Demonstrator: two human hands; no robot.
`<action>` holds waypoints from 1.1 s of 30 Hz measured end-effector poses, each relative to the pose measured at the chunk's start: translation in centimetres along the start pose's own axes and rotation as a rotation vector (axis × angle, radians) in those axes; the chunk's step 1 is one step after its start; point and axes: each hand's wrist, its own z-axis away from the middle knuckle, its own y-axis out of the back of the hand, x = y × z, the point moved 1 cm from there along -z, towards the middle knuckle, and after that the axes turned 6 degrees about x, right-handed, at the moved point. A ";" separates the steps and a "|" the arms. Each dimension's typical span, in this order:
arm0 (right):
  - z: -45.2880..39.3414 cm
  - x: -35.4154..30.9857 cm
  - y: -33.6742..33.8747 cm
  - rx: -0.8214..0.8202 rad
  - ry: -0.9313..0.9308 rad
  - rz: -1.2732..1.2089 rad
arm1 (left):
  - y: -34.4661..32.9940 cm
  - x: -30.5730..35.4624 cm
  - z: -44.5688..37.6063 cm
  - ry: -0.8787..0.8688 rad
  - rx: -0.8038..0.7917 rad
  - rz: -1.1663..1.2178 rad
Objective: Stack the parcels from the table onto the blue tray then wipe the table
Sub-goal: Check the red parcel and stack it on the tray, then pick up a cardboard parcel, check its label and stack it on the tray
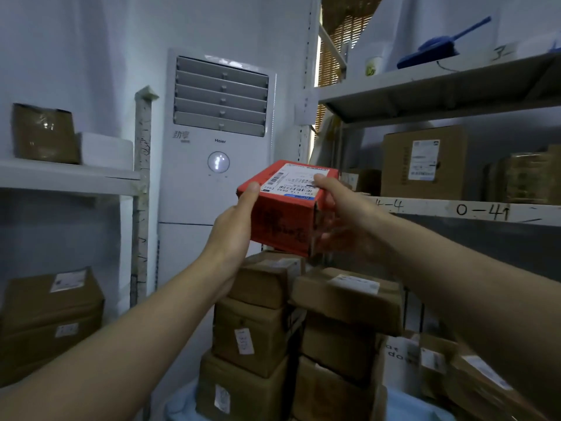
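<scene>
Both hands clasped the red parcel point(288, 208) between them, the left hand point(235, 229) on its left side and the right hand point(340, 214) on its right, thumbs over the top. The parcel hung just above the stacked brown parcels point(264, 278), whose tops lay directly below, on the blue tray point(182, 402).

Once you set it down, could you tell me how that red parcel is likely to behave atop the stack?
The red parcel looks rigid, with crisp edges. Probably light, since it is held aloft. On the small top brown parcel, it may tip.
</scene>
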 end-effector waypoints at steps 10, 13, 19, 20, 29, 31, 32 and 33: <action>-5.5 3.0 -4.5 -0.068 -0.054 0.140 | 1.3 -5.3 -4.3 0.233 0.076 -0.014; -5.9 3.5 -5.1 -0.087 -0.066 0.183 | 1.5 -6.1 -4.8 0.268 0.085 -0.013; -5.6 4.1 -4.9 -0.127 -0.122 0.294 | 1.9 -7.2 -4.4 0.322 0.052 -0.020; -5.5 4.0 -4.8 -0.126 -0.123 0.296 | 1.9 -7.2 -4.3 0.324 0.050 -0.020; -3.6 3.2 -4.1 -0.167 -0.148 0.292 | 1.7 -6.1 -3.6 0.361 0.026 -0.031; -3.2 2.9 -3.8 -0.143 -0.128 0.269 | 1.5 -5.5 -3.2 0.343 0.047 -0.029; -3.0 2.6 -3.6 -0.129 -0.117 0.257 | 1.5 -5.1 -3.0 0.321 0.072 -0.036; -2.7 2.3 -3.2 -0.116 -0.102 0.246 | 1.4 -4.9 -2.8 0.292 0.101 -0.049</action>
